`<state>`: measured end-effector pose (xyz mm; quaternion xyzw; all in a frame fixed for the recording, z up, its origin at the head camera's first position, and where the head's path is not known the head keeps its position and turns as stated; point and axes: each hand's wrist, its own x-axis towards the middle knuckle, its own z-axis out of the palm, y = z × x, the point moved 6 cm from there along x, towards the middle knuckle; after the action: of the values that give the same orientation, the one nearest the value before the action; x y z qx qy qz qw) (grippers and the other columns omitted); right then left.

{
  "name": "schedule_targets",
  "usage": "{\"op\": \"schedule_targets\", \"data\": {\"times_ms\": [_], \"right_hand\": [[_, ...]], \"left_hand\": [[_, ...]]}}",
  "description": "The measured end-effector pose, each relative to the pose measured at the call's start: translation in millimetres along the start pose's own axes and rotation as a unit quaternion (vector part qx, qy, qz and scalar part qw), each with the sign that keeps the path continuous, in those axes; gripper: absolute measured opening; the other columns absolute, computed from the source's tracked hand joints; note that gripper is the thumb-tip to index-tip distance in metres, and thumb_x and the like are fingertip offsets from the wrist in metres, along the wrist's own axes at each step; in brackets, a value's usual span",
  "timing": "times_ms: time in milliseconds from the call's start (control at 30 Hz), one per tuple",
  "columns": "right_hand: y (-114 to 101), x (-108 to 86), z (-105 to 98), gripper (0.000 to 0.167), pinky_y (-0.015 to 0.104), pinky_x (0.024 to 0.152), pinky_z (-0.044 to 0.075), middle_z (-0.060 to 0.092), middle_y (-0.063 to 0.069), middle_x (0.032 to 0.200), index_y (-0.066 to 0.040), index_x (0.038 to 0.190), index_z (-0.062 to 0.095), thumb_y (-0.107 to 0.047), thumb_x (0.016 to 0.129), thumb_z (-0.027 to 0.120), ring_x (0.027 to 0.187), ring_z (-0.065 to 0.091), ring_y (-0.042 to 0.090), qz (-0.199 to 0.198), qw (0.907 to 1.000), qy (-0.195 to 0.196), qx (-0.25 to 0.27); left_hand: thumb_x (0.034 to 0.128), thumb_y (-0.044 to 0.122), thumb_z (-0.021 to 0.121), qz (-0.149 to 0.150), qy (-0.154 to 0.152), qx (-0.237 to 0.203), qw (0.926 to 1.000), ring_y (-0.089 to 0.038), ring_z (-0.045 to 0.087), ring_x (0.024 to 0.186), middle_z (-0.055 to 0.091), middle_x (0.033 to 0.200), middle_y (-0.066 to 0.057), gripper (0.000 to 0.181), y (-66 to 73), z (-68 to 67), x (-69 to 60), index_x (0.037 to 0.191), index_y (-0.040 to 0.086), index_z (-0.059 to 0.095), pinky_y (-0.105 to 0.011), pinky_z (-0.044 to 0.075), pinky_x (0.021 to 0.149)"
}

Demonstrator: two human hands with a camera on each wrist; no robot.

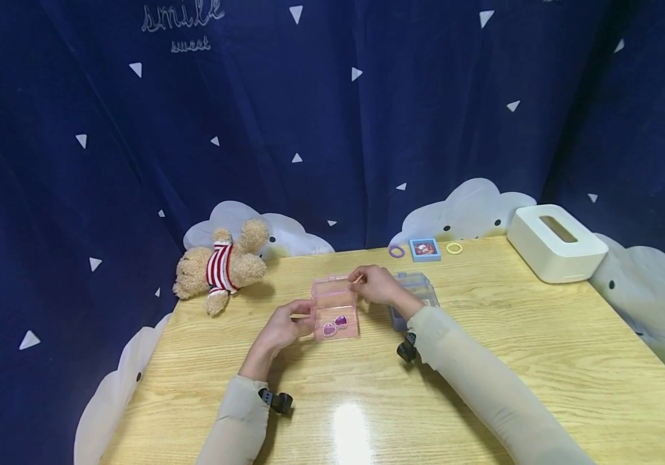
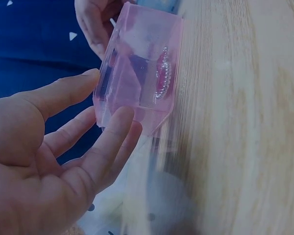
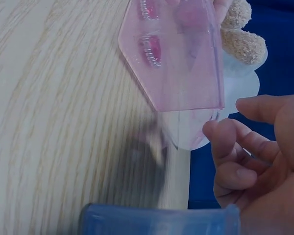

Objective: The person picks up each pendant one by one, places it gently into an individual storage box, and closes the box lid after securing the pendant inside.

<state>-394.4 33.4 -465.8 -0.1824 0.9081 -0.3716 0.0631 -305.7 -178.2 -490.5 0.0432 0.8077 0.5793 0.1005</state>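
A clear pink plastic box [image 1: 335,315] rests on the table with its lid [image 1: 332,284] raised at the back. Inside lies a small pair of toy sunglasses [image 1: 335,325] with purple-pink lenses and beaded silvery rims. My left hand [image 1: 288,323] is at the box's left side; in the left wrist view its thumb and fairly straight fingers [image 2: 120,122] touch the box wall. My right hand [image 1: 374,284] hovers beside the lid's right edge. Its fingers [image 3: 223,137] are loosely bent, and a gap shows between them and the box in the right wrist view.
Partly under my right forearm stands a clear blue box [image 1: 422,289]. Behind it lie a purple ring [image 1: 397,251], a blue-framed square [image 1: 424,250] and a yellow ring [image 1: 454,248]. A teddy bear [image 1: 224,266] lies back left; a white tissue box [image 1: 558,244] stands back right.
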Motion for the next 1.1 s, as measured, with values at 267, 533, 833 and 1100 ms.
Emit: {"op": "schedule_targets", "data": {"times_ms": [267, 533, 833, 1100], "right_hand": [[1.5, -1.1, 4.3, 0.028, 0.023, 0.052, 0.045, 0.071, 0.014, 0.091, -0.004, 0.122, 0.065, -0.019, 0.099, 0.059, 0.068, 0.071, 0.035, 0.022, 0.9992, -0.022, 0.024], [0.7, -1.0, 4.1, 0.031, 0.024, 0.056, 0.048, 0.073, 0.014, 0.093, -0.005, 0.128, 0.061, -0.017, 0.100, 0.056, 0.070, 0.072, 0.036, 0.030, 0.9985, -0.027, 0.038], [-0.7, 0.9, -3.7, 0.030, 0.023, 0.056, 0.050, 0.075, 0.015, 0.098, -0.006, 0.123, 0.059, -0.016, 0.095, 0.064, 0.070, 0.073, 0.035, 0.016, 0.9976, 0.025, 0.063], [-0.4, 1.9, -7.8, 0.020, 0.023, 0.057, 0.045, 0.077, 0.013, 0.093, -0.011, 0.113, 0.064, -0.019, 0.095, 0.067, 0.070, 0.072, 0.037, 0.005, 0.9968, 0.060, 0.053]], "left_hand": [[0.0910, -0.003, 0.066, 0.000, 0.002, 0.007, 1.0000, -0.035, 0.064, 0.115, 0.055, 0.133, -0.026, 0.052, 3.0, -0.3, -1.1, 0.141, 0.001, 0.053, -0.036, 0.058, 0.090], [0.0897, -0.003, 0.068, -0.011, 0.005, 0.013, 0.9998, -0.031, 0.065, 0.112, 0.055, 0.132, -0.025, 0.053, 0.1, -0.4, 0.0, 0.141, 0.002, 0.054, -0.034, 0.058, 0.090], [0.0882, -0.002, 0.069, -0.009, 0.013, 0.020, 0.9997, -0.029, 0.067, 0.108, 0.057, 0.130, -0.024, 0.054, 0.1, -1.9, 0.2, 0.140, 0.003, 0.056, -0.035, 0.058, 0.088], [0.0884, -0.004, 0.069, -0.007, 0.016, 0.019, 0.9997, -0.028, 0.068, 0.104, 0.059, 0.125, -0.024, 0.052, 2.0, -0.8, 0.8, 0.138, 0.001, 0.056, -0.035, 0.059, 0.085]]}}
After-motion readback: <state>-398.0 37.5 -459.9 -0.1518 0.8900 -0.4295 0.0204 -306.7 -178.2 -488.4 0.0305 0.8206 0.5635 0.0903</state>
